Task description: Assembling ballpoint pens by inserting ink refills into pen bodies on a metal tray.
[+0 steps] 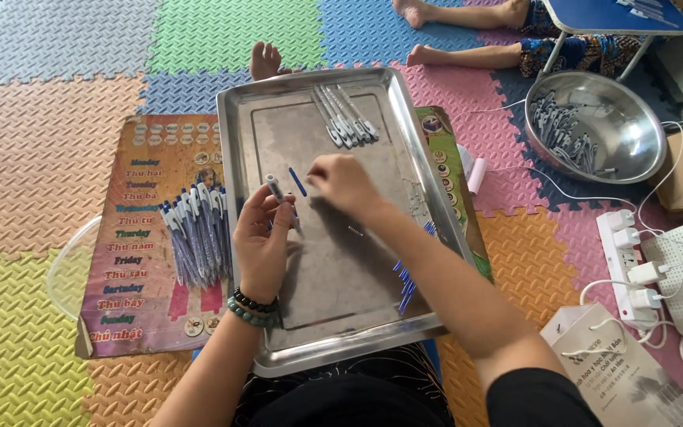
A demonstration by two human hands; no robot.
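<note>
**Head view**

**A:** What does each hand hold, and why at that angle?

**B:** The left hand [261,237], with dark and green bead bracelets at the wrist, is curled around a slim grey-and-white plastic pen barrel [276,188], held upright with its open end up, probably so a part can be fed in from above. The right hand [343,183] is pinched shut over the barrel's top; whatever small piece it grips is hidden by the fingers. A thin blue refill tube [298,181] lies on the tray between the two hands.

**A:** Where do the parts sit?

**B:** Everything rests over a large rectangular tray of brushed steel [333,316] with a raised rim, which probably keeps loose parts from rolling off. Several grey-white pen barrels [345,117] lie side by side at its far edge. More blue refill tubes [405,286] lie against the right rim, and a tiny metal spring [355,230] lies alone mid-tray.

**A:** And beyond the tray?

**B:** To the left, a heap of blue-and-white pens [197,237] lies on a glossy printed paper chart [132,261]. At upper right, a round polished steel bowl [630,119] holds more grey pen parts. The floor is of interlocking foam mats [33,158], textured and many-coloured. Another person's bare feet and legs [468,16] show at the top.
</note>
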